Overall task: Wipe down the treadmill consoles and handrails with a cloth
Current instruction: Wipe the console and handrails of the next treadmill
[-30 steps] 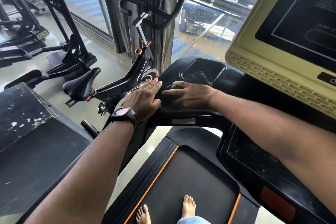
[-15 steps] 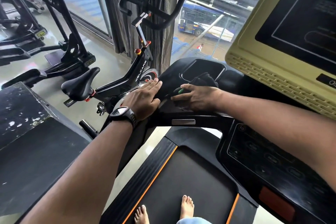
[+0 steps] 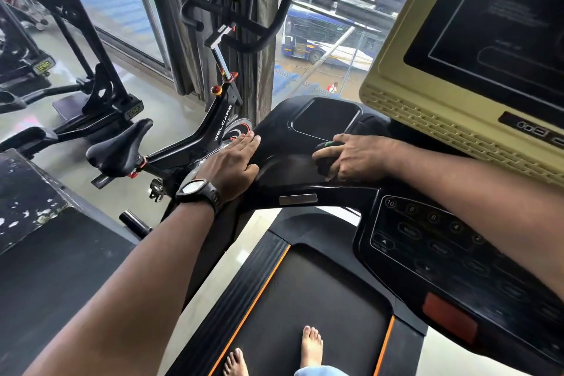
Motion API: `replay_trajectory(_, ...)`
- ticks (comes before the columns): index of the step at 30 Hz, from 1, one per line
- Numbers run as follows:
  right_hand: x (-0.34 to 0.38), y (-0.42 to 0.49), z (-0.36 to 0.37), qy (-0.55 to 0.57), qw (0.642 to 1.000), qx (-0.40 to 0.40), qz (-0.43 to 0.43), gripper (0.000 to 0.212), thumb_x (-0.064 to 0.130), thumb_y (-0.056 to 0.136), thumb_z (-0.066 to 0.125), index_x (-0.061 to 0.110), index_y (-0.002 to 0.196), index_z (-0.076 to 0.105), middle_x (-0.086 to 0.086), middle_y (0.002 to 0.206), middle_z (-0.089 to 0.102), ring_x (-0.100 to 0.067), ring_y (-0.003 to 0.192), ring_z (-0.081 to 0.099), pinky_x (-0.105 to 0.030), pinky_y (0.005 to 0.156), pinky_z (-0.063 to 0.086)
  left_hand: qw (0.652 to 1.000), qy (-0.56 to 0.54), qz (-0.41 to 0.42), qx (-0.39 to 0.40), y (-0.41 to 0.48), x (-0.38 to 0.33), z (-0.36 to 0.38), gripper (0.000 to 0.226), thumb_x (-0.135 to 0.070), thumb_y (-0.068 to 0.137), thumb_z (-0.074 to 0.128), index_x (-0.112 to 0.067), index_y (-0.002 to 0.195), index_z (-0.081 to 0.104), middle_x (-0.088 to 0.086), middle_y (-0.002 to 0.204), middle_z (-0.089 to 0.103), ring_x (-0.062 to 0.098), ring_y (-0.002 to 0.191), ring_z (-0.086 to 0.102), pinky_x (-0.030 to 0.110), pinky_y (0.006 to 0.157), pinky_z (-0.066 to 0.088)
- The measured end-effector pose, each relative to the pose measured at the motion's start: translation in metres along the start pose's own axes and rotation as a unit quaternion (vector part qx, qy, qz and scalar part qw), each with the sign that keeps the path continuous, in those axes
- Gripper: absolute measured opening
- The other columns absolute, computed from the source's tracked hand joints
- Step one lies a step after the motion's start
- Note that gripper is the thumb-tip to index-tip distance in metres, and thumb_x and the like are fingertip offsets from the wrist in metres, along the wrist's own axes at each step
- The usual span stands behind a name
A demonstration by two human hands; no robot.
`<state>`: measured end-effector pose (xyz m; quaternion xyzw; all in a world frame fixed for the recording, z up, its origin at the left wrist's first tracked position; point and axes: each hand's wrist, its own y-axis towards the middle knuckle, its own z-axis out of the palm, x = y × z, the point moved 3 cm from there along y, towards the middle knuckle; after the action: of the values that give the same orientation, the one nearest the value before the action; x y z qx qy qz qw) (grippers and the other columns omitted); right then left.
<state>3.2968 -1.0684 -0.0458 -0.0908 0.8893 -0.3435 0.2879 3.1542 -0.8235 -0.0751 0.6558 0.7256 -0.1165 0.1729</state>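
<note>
Head view. Found left hand flat, fingers straight, resting on left edge of treadmill console. Found right hand curled round dark cloth, pressing it on console top beside tray recess. Cloth bunched; long axis and heading not discernible. Against half a second earlier: right hand shifted rightward, less cloth showing beyond knuckles.

We saw little of the dark bunched cloth: the right hand curled over most of it. The cream plastic-framed screen was cut off by the top and right edges, and we couldn't read its faint text. The right forearm covered part of the black button panel, and the far labels were blurred. The bare feet were clipped at the bottom edge.
</note>
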Motion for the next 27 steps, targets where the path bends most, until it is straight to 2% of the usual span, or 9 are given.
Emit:
replay_trajectory(4,0.006,0.010,-0.011,0.056,0.985,-0.157,0.039,0.017,0.022,0.087,0.074,0.033,0.099,0.077,0.018,0.138,0.062,-0.034,0.150,0.032,-0.059,0.100,0.046,1.000,0.000,0.005,-0.005,0.002,0.000,0.000,0.065,-0.024,0.092,0.044,-0.017,0.156,0.032,0.002,0.164,0.026,0.011,0.151,0.021,0.028,0.121,0.018)
replay_trajectory(7,0.007,0.013,-0.010,0.058,0.973,-0.215,0.068,0.024,0.024,0.086,0.073,0.035,0.107,0.076,0.019,0.138,0.061,-0.035,0.149,0.035,-0.059,0.096,0.048,1.000,-0.001,0.003,-0.006,0.002,-0.001,0.000,0.064,-0.020,0.094,0.048,-0.017,0.156,0.032,0.002,0.164,0.026,0.011,0.151,0.021,0.027,0.121,0.017)
replay_trajectory(10,0.003,0.009,-0.009,0.070,0.976,-0.203,0.030,0.035,0.028,0.094,0.053,0.037,0.124,0.070,0.020,0.145,0.055,-0.034,0.151,0.030,-0.058,0.098,0.048,1.000,0.001,0.003,-0.006,0.001,0.000,0.000,0.065,-0.021,0.094,0.048,-0.019,0.157,0.032,0.001,0.164,0.026,0.011,0.151,0.022,0.029,0.120,0.021)
replay_trajectory(12,0.002,0.012,-0.007,0.084,0.970,-0.222,0.053,0.042,0.026,0.095,0.043,0.035,0.129,0.067,0.015,0.150,0.051,-0.039,0.150,0.031,-0.062,0.095,0.049,1.000,0.003,0.000,-0.005,0.001,0.001,0.001,0.065,-0.022,0.093,0.047,-0.019,0.156,0.032,0.000,0.164,0.026,0.011,0.151,0.022,0.030,0.120,0.022)
replay_trajectory(18,0.005,0.039,-0.019,0.141,0.931,-0.283,0.183,0.053,0.017,0.099,0.049,0.036,0.149,0.048,0.009,0.166,0.028,-0.044,0.150,0.025,-0.066,0.098,0.048,1.000,0.008,0.002,-0.010,0.005,-0.002,0.000,0.065,-0.019,0.093,0.052,-0.017,0.156,0.035,0.002,0.163,0.029,0.012,0.151,0.024,0.024,0.119,0.018)
replay_trajectory(20,0.002,0.042,-0.020,0.190,0.911,-0.283,0.231,0.060,0.016,0.099,0.056,0.034,0.154,0.040,0.005,0.166,0.028,-0.044,0.149,0.028,-0.064,0.098,0.047,1.000,0.010,0.001,-0.008,0.004,-0.003,-0.001,0.065,-0.018,0.093,0.052,-0.016,0.156,0.034,0.003,0.163,0.029,0.012,0.151,0.024,0.024,0.120,0.017)
replay_trajectory(23,0.007,0.047,-0.019,0.250,0.881,-0.273,0.293,0.063,0.017,0.095,0.066,0.023,0.153,0.044,-0.004,0.161,0.040,-0.049,0.140,0.041,-0.066,0.092,0.052,1.000,0.014,0.001,-0.004,0.002,-0.005,-0.002,0.065,-0.018,0.094,0.051,-0.016,0.156,0.032,0.003,0.163,0.027,0.012,0.151,0.023,0.025,0.120,0.017)
replay_trajectory(25,0.006,0.054,-0.023,0.276,0.870,-0.268,0.308,0.060,0.024,0.098,0.060,0.021,0.155,0.042,-0.006,0.161,0.038,-0.050,0.139,0.040,-0.066,0.095,0.050,1.000,0.015,0.002,-0.001,0.002,-0.004,-0.002,0.065,-0.018,0.094,0.051,-0.015,0.156,0.032,0.003,0.163,0.027,0.012,0.151,0.023,0.025,0.120,0.017)
replay_trajectory(27,0.000,0.060,-0.035,0.310,0.868,-0.237,0.307,0.061,0.034,0.104,0.048,0.024,0.160,0.028,-0.002,0.167,0.026,-0.046,0.147,0.028,-0.062,0.108,0.041,1.000,0.016,0.001,0.002,0.002,-0.004,-0.002,0.066,-0.020,0.094,0.050,-0.015,0.157,0.032,0.003,0.164,0.027,0.013,0.151,0.023,0.025,0.120,0.017)
